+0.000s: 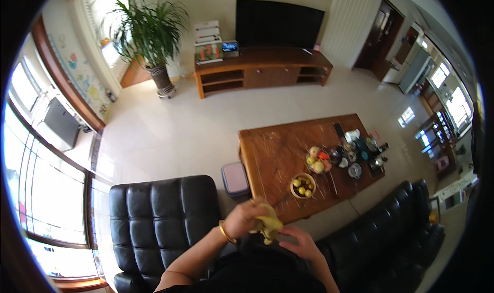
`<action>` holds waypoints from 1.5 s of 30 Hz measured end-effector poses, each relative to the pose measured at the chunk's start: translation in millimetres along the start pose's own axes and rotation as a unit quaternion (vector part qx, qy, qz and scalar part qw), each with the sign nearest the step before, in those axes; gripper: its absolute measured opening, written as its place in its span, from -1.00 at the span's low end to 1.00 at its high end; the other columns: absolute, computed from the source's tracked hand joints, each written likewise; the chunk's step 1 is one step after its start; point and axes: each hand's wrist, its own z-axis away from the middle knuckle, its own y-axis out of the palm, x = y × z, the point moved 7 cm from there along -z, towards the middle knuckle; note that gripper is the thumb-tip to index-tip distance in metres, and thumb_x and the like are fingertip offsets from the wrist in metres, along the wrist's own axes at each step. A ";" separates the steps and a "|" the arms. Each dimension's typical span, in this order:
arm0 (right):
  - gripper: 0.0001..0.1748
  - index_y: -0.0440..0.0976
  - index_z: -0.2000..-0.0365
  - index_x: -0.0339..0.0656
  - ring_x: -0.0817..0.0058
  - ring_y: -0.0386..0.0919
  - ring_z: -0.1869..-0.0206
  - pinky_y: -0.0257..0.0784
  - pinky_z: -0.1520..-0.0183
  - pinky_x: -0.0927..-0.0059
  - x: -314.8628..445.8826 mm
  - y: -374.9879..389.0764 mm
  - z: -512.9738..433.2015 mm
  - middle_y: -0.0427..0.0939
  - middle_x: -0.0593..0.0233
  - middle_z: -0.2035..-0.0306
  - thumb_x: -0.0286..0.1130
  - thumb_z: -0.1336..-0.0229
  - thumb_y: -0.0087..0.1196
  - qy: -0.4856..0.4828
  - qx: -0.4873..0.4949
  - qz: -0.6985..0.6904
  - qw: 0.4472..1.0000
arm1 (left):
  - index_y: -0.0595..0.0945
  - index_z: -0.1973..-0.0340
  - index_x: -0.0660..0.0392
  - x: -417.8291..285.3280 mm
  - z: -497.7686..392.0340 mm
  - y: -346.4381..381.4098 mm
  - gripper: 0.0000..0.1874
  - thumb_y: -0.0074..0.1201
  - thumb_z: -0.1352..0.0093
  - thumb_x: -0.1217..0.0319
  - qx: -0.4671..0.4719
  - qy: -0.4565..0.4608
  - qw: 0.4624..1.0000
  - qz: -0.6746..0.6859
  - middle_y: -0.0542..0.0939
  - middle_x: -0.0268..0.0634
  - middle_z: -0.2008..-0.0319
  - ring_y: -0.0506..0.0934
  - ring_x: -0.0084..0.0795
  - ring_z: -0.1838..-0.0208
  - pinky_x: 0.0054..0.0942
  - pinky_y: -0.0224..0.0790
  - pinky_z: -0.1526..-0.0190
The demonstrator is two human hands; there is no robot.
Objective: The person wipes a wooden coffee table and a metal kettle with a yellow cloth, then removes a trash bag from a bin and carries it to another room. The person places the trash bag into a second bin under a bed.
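My left hand [242, 219], with a gold-coloured bangle [226, 232] at the wrist, grips a crumpled yellow cloth [270, 222]. The cloth hangs in front of my body, close to the near edge of a wooden coffee table [274, 158]. Beside its right edge is my right hand [301, 243], fingers apart; whether a fingertip touches the cloth I cannot tell. On the table, a round bowl [292, 191] holds yellow-green and dark fruit. Behind it, a second group of fruit [318, 161] includes apples and something red-orange.
A teapot [377, 162], glass jars and a dark phone [338, 130] occupy the table's right side. A lidded bin [235, 178] stands at its left end. Black leather seats [166, 212] and a sofa [370, 231] flank me. A TV cabinet [266, 71] and potted plant [160, 78] stand beyond.
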 end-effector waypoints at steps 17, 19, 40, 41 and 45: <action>-0.53 0.51 0.03 -0.32 0.62 0.52 0.03 0.42 -0.09 0.47 -36.6 -6.2 -11.0 0.59 0.34 0.11 -0.51 0.02 0.34 0.179 0.124 -0.198 0.956 | 0.48 0.56 0.22 -60.5 -33.6 64.8 -0.89 -0.08 -0.14 0.69 0.223 -0.036 0.939 0.258 0.47 -0.08 0.26 0.47 -0.16 0.20 -0.33 0.30 0.11; -0.58 0.55 0.11 -0.32 0.68 0.51 0.06 0.42 -0.06 0.50 -76.6 -7.1 5.4 0.61 0.39 0.18 -0.51 0.06 0.37 0.190 0.141 -0.182 0.955 | 0.48 0.57 0.22 -67.3 -29.6 50.6 -0.88 -0.10 -0.14 0.68 0.177 -0.030 0.942 0.282 0.47 -0.06 0.25 0.46 -0.18 0.20 -0.36 0.29 0.11; -0.37 0.45 -0.01 -0.46 0.35 0.61 0.08 0.53 -0.01 0.25 -113.9 -75.2 -5.6 0.61 0.09 0.10 -0.29 0.09 0.24 0.138 0.016 -0.431 0.891 | 0.52 0.48 0.19 -34.8 7.1 -27.3 -0.76 -0.15 -0.14 0.79 -0.030 -0.095 0.981 0.166 0.49 -0.13 0.12 0.49 -0.31 0.10 -0.44 0.33 0.00; -0.35 0.43 -0.02 -0.48 0.33 0.61 0.08 0.53 -0.02 0.24 -105.3 -75.0 -11.1 0.60 0.05 0.09 -0.28 0.08 0.21 0.136 -0.012 -0.488 0.862 | 0.53 0.48 0.19 -28.6 3.1 -36.0 -0.76 -0.14 -0.16 0.80 -0.038 -0.103 0.978 0.179 0.49 -0.14 0.13 0.48 -0.32 0.09 -0.45 0.33 0.00; -0.39 0.40 -0.01 -0.51 0.23 0.61 0.07 0.55 -0.01 0.24 -66.4 -62.9 -61.8 0.58 -0.06 0.07 -0.30 0.04 0.11 0.183 -0.068 -0.555 0.809 | 0.52 0.51 0.18 12.4 -10.0 -78.4 -0.76 -0.12 -0.19 0.80 -0.053 -0.139 0.975 0.167 0.49 -0.16 0.12 0.48 -0.33 0.06 -0.47 0.31 -0.02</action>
